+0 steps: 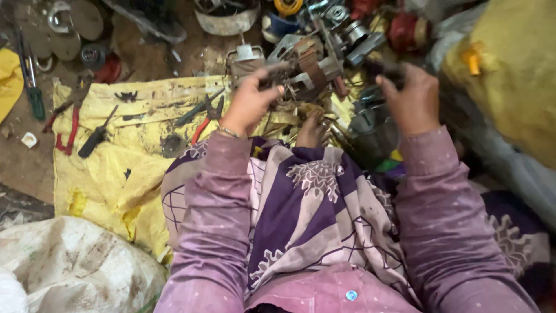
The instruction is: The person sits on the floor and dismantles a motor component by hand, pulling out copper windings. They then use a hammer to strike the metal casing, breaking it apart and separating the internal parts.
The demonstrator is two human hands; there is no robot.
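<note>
I sit on the ground in purple sleeves and a purple patterned cloth. My left hand (250,99) is raised with its fingers curled around the edge of a small electric motor part (307,65) with a brown copper winding and grey metal brackets. My right hand (410,95) is closed over a dark blurred piece at the right of the same pile; what it is I cannot tell. A grey metal housing (370,124) lies just below that hand. My bare foot (311,130) shows between my arms.
A dirty yellow sheet (110,174) at the left carries red-handled pliers (69,124), a black screwdriver (95,136) and another red-handled pliers (205,119). Scrap motor parts and a bowl (226,20) crowd the far side. A white sack (69,266) lies near left, a yellow sack (515,75) right.
</note>
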